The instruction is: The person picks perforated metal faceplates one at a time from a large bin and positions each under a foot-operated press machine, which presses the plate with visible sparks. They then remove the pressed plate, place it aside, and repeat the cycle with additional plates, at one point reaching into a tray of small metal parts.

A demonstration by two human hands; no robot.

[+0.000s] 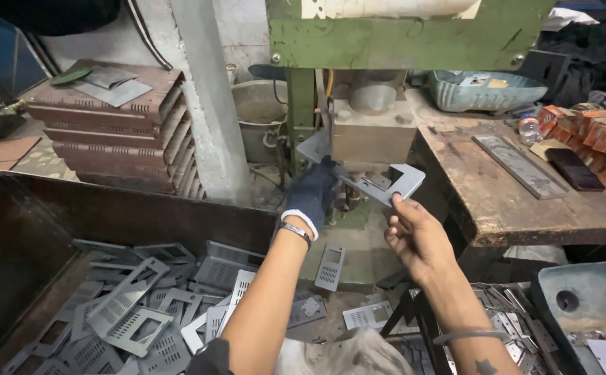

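Note:
A flat grey sheet-metal plate (390,182) with cut-out windows is held level in front of a green press machine (400,35). My left hand (311,194), in a dark glove, grips the plate near its middle-left, under the press's metal block (372,132). My bare right hand (414,232) holds the plate's near right edge with fingertips. The plate's far left end pokes up beside the press column (301,111).
A dark bin (32,229) at lower left holds several perforated grey plates (126,312). More plates lie on the floor at lower right. A worn wooden bench (525,201) at right carries a metal bar, orange boxes and a tray. Stacked rusty trays (115,132) stand behind the bin.

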